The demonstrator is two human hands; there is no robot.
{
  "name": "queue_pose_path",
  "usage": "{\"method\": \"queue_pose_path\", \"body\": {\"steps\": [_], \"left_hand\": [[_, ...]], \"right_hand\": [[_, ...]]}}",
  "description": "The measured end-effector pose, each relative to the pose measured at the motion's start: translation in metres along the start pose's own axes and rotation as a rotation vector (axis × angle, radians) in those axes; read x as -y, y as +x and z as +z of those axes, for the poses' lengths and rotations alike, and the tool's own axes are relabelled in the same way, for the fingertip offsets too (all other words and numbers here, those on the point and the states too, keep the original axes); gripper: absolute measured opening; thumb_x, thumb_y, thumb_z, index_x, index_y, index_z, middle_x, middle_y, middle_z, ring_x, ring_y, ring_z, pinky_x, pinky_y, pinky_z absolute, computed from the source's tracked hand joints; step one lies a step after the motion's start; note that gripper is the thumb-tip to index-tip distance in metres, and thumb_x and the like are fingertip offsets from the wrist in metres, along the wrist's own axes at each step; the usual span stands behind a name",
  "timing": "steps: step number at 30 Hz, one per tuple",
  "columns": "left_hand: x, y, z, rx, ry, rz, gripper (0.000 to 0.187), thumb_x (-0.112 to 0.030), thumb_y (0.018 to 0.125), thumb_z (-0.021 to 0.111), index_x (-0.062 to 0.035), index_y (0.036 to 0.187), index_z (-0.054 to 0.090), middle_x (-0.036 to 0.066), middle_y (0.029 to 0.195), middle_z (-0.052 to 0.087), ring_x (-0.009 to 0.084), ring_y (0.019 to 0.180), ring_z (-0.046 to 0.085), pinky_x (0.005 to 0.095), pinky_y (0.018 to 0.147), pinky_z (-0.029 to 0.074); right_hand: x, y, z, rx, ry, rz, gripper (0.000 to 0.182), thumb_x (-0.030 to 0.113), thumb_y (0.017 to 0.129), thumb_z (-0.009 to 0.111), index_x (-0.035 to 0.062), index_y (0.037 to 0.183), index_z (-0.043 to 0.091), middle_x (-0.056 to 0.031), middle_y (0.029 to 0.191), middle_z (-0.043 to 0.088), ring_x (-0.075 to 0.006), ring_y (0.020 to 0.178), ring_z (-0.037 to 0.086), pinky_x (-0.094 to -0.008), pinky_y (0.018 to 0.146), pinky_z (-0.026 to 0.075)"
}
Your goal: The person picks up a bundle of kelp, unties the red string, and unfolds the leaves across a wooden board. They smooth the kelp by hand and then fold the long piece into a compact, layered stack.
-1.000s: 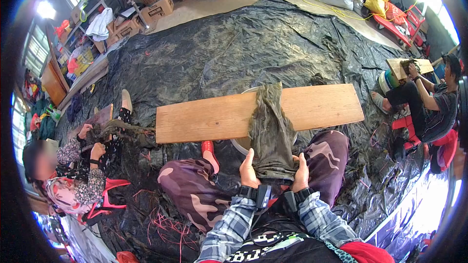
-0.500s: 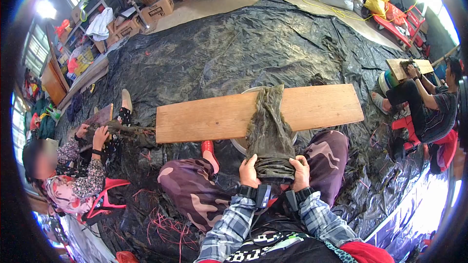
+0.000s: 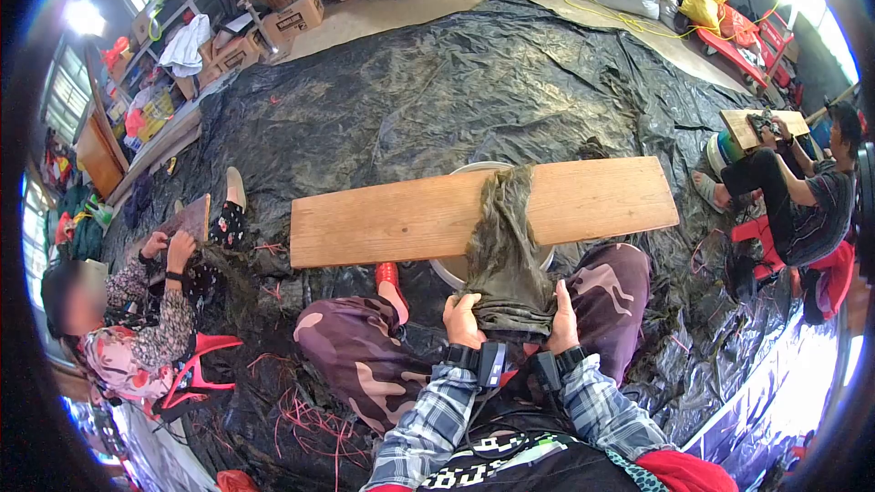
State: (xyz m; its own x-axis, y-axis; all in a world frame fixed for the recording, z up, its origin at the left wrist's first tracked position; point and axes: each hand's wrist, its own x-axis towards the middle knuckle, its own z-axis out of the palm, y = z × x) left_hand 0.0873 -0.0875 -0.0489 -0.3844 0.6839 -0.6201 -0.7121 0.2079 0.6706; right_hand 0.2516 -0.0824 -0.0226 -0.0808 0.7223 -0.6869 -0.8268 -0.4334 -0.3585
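Note:
A long strip of dark green-brown kelp (image 3: 501,241) drapes over a wooden board (image 3: 383,219) and hangs down its near side. Its lower end is gathered into a thick folded bundle between my hands. My left hand (image 3: 463,321) grips the bundle's left end, thumb on top. At the right end, my right hand (image 3: 563,321) presses in from the side with its thumb pointing up; its other fingers are mostly hidden. Under the board stands a white bucket (image 3: 445,273), only partly visible.
Black plastic sheeting (image 3: 365,109) covers the floor. At left, a co-worker (image 3: 128,337) handles dark material at a small board. Another co-worker (image 3: 811,200) works at a board (image 3: 752,128) on the right. Red twine (image 3: 314,424) lies at lower left.
The kelp has slid slightly down over the board, and its top edge sits lower. My right thumb has lifted from the bundle and now points up beside it.

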Motion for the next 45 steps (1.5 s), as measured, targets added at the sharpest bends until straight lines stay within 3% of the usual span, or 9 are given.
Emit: {"method": "queue_pose_path", "body": {"steps": [3, 7, 15, 16, 20, 27, 33, 42, 45], "left_hand": [[0.01, 0.014, -0.012, -0.005, 0.089, 0.048, 0.009, -0.008, 0.074, 0.06, -0.0056, 0.082, 0.058, 0.008, 0.082, 0.061, 0.0244, 0.074, 0.061, 0.0383, 0.071, 0.051], [0.016, 0.029, -0.023, 0.067, -0.058, -0.14, 0.011, -0.011, 0.074, 0.058, -0.0055, 0.084, 0.059, 0.009, 0.083, 0.062, 0.0271, 0.076, 0.062, 0.0401, 0.074, 0.052], [-0.003, 0.011, -0.003, 0.256, -0.212, -0.421, 0.041, -0.038, 0.085, 0.064, -0.0059, 0.111, 0.065, 0.011, 0.109, 0.067, 0.0294, 0.097, 0.064, 0.0462, 0.088, 0.05], [-0.004, 0.011, -0.005, 0.26, -0.245, -0.505, 0.038, -0.03, 0.086, 0.067, 0.0012, 0.108, 0.065, 0.01, 0.104, 0.068, 0.0229, 0.093, 0.065, 0.0355, 0.083, 0.052], [-0.002, 0.009, -0.006, 0.338, -0.139, -0.503, 0.036, -0.027, 0.086, 0.066, 0.0009, 0.109, 0.065, 0.01, 0.105, 0.068, 0.0216, 0.093, 0.065, 0.035, 0.082, 0.052], [0.012, 0.01, -0.011, 0.033, -0.037, -0.08, 0.014, -0.018, 0.089, 0.062, -0.0037, 0.087, 0.062, 0.008, 0.085, 0.065, 0.0223, 0.078, 0.063, 0.038, 0.072, 0.052], [0.003, -0.001, -0.002, -0.047, -0.001, 0.028, 0.013, -0.013, 0.086, 0.065, -0.0041, 0.081, 0.056, 0.004, 0.079, 0.06, 0.0157, 0.072, 0.057, 0.0321, 0.066, 0.047], [0.02, 0.015, -0.02, -0.029, 0.004, 0.021, 0.015, -0.012, 0.077, 0.061, -0.0032, 0.089, 0.06, 0.009, 0.086, 0.063, 0.0233, 0.08, 0.062, 0.0381, 0.075, 0.051], [0.034, 0.036, -0.037, 0.083, -0.102, -0.232, 0.023, -0.016, 0.077, 0.059, -0.0041, 0.096, 0.062, 0.013, 0.096, 0.065, 0.0291, 0.087, 0.063, 0.0426, 0.082, 0.052]], "right_hand": [[-0.001, 0.011, -0.01, 0.094, -0.155, 0.093, 0.026, 0.028, 0.089, 0.062, 0.0048, 0.101, 0.063, -0.0091, 0.095, 0.068, -0.0223, 0.082, 0.065, -0.036, 0.076, 0.053], [-0.005, 0.017, -0.015, 0.034, -0.279, -0.201, 0.014, 0.019, 0.085, 0.068, 0.0068, 0.087, 0.062, -0.0025, 0.082, 0.065, -0.0149, 0.07, 0.061, -0.0297, 0.065, 0.05], [-0.007, 0.005, -0.008, -0.117, -0.362, -0.418, 0.011, 0.001, 0.078, 0.062, 0.0101, 0.081, 0.057, 0.0023, 0.074, 0.056, -0.012, 0.064, 0.053, -0.0252, 0.061, 0.045], [-0.007, 0.006, -0.009, -0.08, -0.333, -0.449, 0.013, -0.001, 0.076, 0.061, 0.0102, 0.082, 0.057, 0.0022, 0.074, 0.055, -0.0124, 0.065, 0.054, -0.0257, 0.061, 0.045], [-0.006, 0.012, -0.021, -0.078, -0.287, -0.413, 0.02, -0.005, 0.073, 0.054, 0.0088, 0.086, 0.059, 0.0001, 0.079, 0.057, -0.0134, 0.068, 0.055, -0.0267, 0.064, 0.047], [-0.013, 0.031, -0.042, -0.02, -0.34, -0.39, 0.028, 0.01, 0.081, 0.051, 0.002, 0.104, 0.064, -0.0083, 0.094, 0.066, -0.0203, 0.079, 0.061, -0.0305, 0.075, 0.05], [-0.004, 0.014, -0.019, 0.043, -0.05, 0.038, 0.03, 0.025, 0.088, 0.059, 0.001, 0.105, 0.065, -0.0097, 0.104, 0.067, -0.0213, 0.087, 0.063, -0.0333, 0.078, 0.051], [-0.015, 0.023, -0.033, -0.102, -0.348, -0.454, 0.019, 0.005, 0.077, 0.063, 0.0022, 0.096, 0.061, -0.0041, 0.085, 0.064, -0.0176, 0.073, 0.061, -0.0304, 0.068, 0.05], [-0.014, 0.019, -0.03, -0.093, -0.342, -0.489, 0.019, 0.004, 0.076, 0.063, 0.0026, 0.094, 0.06, -0.0044, 0.084, 0.064, -0.0177, 0.073, 0.061, -0.0302, 0.068, 0.049]]}}
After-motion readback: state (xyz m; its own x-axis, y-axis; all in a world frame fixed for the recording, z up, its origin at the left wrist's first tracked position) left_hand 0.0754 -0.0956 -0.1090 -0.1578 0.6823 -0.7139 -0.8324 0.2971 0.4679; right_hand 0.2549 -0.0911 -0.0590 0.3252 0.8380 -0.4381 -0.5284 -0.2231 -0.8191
